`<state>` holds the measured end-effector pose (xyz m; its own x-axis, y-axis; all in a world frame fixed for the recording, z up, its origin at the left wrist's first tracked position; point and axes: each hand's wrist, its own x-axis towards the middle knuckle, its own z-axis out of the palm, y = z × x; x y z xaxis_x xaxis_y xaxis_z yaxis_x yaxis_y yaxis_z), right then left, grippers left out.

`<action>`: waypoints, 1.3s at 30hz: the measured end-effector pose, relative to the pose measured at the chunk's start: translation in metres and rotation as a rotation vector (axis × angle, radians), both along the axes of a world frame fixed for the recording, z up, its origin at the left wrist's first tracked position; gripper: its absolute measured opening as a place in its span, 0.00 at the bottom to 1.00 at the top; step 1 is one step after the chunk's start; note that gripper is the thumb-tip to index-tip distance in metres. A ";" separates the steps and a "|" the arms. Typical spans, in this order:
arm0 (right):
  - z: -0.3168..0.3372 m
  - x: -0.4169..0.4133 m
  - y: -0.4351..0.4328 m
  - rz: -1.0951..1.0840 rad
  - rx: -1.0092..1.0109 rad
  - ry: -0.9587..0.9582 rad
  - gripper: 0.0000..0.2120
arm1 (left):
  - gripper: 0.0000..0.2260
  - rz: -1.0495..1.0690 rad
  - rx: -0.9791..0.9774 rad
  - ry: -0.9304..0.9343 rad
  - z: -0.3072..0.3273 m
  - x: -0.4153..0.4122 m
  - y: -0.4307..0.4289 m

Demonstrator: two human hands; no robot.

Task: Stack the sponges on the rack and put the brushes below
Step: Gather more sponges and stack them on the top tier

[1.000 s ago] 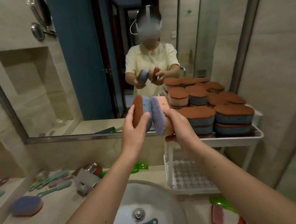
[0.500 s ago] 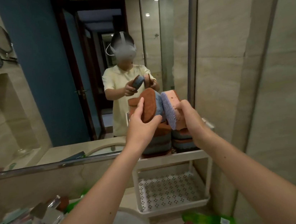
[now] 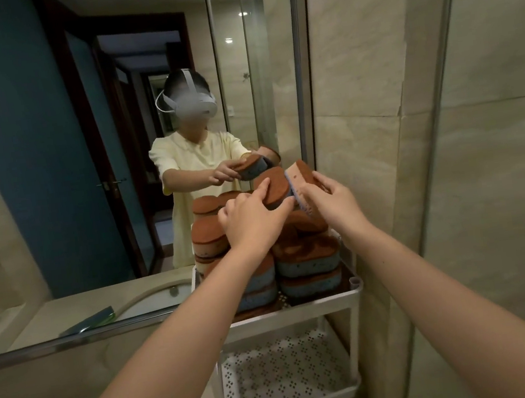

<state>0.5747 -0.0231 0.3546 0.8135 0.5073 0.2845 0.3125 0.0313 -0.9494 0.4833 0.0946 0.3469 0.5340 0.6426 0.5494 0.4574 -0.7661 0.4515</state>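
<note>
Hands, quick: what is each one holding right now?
Left hand: closed on a brown-topped sponge, above the stacks on the rack.
Right hand: closed on a second sponge, tilted on edge.

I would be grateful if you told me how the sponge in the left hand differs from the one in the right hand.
The left hand holds its sponge nearly flat, brown scouring face up; the right hand holds its sponge tilted on edge. The left sponge shows a blue body, the right a pinkish one with a lilac face. Both hover above the stacks on the rack.
</note>
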 end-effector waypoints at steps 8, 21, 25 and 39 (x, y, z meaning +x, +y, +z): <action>-0.022 0.025 0.017 -0.168 -0.131 -0.190 0.28 | 0.36 0.111 0.153 0.196 -0.013 0.019 0.011; -0.045 0.046 0.030 -0.254 -0.300 -0.292 0.29 | 0.32 0.081 0.315 0.266 -0.033 0.024 0.013; -0.044 0.048 0.034 -0.266 -0.350 -0.316 0.29 | 0.32 0.112 0.314 0.262 -0.035 0.023 0.013; -0.044 0.047 0.036 -0.200 -0.374 -0.297 0.19 | 0.28 0.033 0.212 0.173 -0.037 0.026 0.015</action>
